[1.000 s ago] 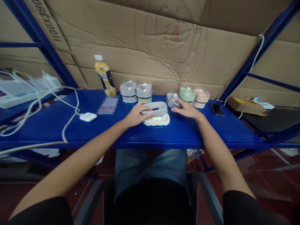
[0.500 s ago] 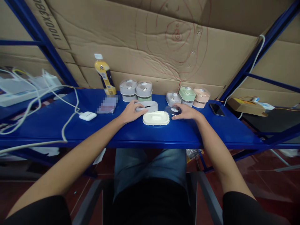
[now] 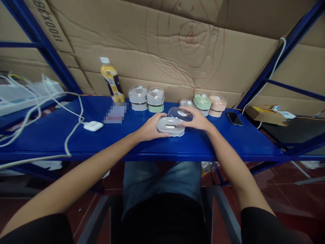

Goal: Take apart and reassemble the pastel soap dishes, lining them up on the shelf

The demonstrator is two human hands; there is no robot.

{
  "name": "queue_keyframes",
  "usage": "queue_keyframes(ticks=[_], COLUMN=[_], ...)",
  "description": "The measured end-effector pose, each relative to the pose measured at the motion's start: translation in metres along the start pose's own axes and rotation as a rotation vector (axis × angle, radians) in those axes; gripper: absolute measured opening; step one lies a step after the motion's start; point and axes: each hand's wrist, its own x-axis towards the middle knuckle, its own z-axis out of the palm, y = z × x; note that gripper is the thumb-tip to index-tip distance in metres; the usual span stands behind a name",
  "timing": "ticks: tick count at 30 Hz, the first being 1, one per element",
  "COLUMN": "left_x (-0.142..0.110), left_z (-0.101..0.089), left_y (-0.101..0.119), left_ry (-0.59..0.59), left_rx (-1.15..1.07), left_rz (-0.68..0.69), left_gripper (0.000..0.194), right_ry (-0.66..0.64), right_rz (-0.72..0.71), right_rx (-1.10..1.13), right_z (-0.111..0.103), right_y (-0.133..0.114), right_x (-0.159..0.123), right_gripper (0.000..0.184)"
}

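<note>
My left hand grips the left end of a grey oval tray with a slot, which sits over the cream base. Only the lower edge of that base shows. In my right hand is a clear domed lid with a round sticker, held tilted just above and behind the tray's right side. Behind my right hand stands a grey box, partly covered by it. A green-topped box and a pink box stand to its right.
Two grey-topped boxes stand at the back left, beside a yellow drink bottle. A white earbud case and a cable lie left on the blue table. A phone lies right.
My left hand has brought the grey tray right and nearer, onto the cream base. My right hand has lifted the clear lid and shifted it left, toward the tray.
</note>
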Motion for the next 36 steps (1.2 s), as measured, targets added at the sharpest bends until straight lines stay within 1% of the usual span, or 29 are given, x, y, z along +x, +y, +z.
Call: queue_keyframes(ticks=[3, 5, 6, 9, 12, 18, 20, 23, 25, 28, 30, 32, 34, 36], left_x=[0.001, 0.002, 0.003, 0.003, 0.004, 0.004, 0.005, 0.007, 0.008, 0.007, 0.006, 0.009, 0.018, 0.034], left_z=[0.005, 0.008, 0.009, 0.010, 0.010, 0.009, 0.008, 0.007, 0.008, 0.010, 0.010, 0.006, -0.003, -0.012], left_y=[-0.004, -0.006, -0.007, -0.008, -0.008, -0.008, -0.011, -0.018, -0.024, -0.026, -0.021, -0.013, -0.006, -0.003], left_ry=[0.019, 0.021, 0.016, -0.002, -0.014, -0.022, -0.022, -0.007, 0.031, 0.109, 0.157, 0.206, 0.252, 0.276], left_rx=[-0.050, -0.079, -0.087, -0.082, -0.057, -0.050, -0.051, -0.063, -0.056, 0.062, 0.190, 0.310, 0.417, 0.515], left_rz=[-0.045, -0.064, -0.068, -0.062, -0.049, -0.044, -0.045, -0.043, -0.053, -0.081, -0.063, -0.004, 0.060, 0.086], left_gripper=[0.124, 0.136, 0.138, 0.139, 0.138, 0.136, 0.131, 0.119, 0.104, 0.073, 0.059, 0.051, 0.046, 0.048], right_ry=[-0.080, -0.095, -0.103, -0.132, -0.158, -0.176, -0.189, -0.237, -0.255, -0.224, -0.205, -0.204, -0.208, -0.216], right_rz=[-0.050, -0.082, -0.096, -0.110, -0.111, -0.110, -0.089, -0.060, -0.028, 0.094, 0.190, 0.252, 0.279, 0.295], right_rx=[-0.033, -0.060, -0.073, -0.102, -0.124, -0.172, -0.189, -0.198, -0.229, -0.365, -0.478, -0.576, -0.652, -0.712], right_z=[0.013, 0.020, 0.024, 0.032, 0.039, 0.042, 0.039, 0.028, 0.018, 0.008, 0.008, 0.012, 0.018, 0.024], right_y=[-0.010, -0.014, -0.015, -0.015, -0.014, -0.022, -0.023, -0.020, -0.017, -0.017, -0.023, -0.030, -0.035, -0.037], right_x=[0.005, 0.007, 0.008, 0.008, 0.008, 0.006, 0.003, -0.002, -0.006, -0.010, -0.009, -0.005, 0.004, 0.017], right_gripper=[0.094, 0.096, 0.097, 0.098, 0.093, 0.088, 0.091, 0.103, 0.106, 0.103, 0.099, 0.097, 0.094, 0.084])
